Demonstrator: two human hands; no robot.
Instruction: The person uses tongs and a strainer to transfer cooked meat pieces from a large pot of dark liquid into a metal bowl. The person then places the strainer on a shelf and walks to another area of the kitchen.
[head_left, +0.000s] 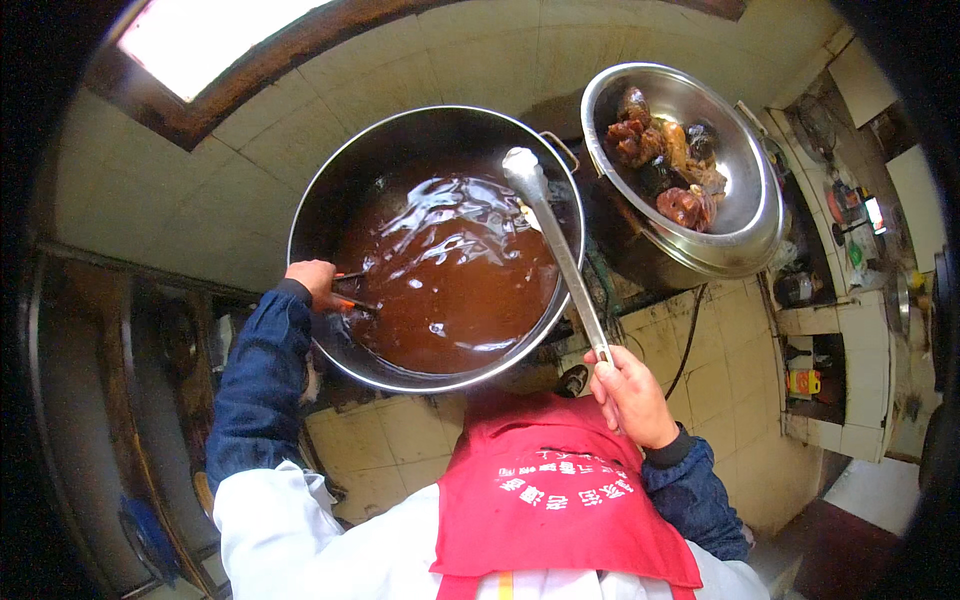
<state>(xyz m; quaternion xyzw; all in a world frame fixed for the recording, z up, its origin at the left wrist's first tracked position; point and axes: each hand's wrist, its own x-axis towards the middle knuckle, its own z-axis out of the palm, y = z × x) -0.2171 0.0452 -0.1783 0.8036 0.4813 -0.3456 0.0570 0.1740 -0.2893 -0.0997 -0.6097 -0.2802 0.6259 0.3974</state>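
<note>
A large metal pot (450, 300) of brown liquid stands in front of me, its surface rippled and shiny. At its left rim, my left hand (321, 285) is closed around a dark tool, perhaps tongs, whose two prongs reach into the liquid. My right hand (630, 394) grips the handle end of a long metal ladle (564, 259), held slanting over the pot's right side. The ladle's pale head is above the liquid near the far right rim. To the right of the pot, a steel basin (739, 217) holds several dark and reddish-brown cooked pieces (637, 139).
A tiled wall (510, 52) rises behind the pot, with a bright window (210, 37) at upper left. A dark hose (688, 337) runs down by the tiled floor. At the right, a tiled counter (862, 322) has shelves with bottles and a yellow container (804, 381).
</note>
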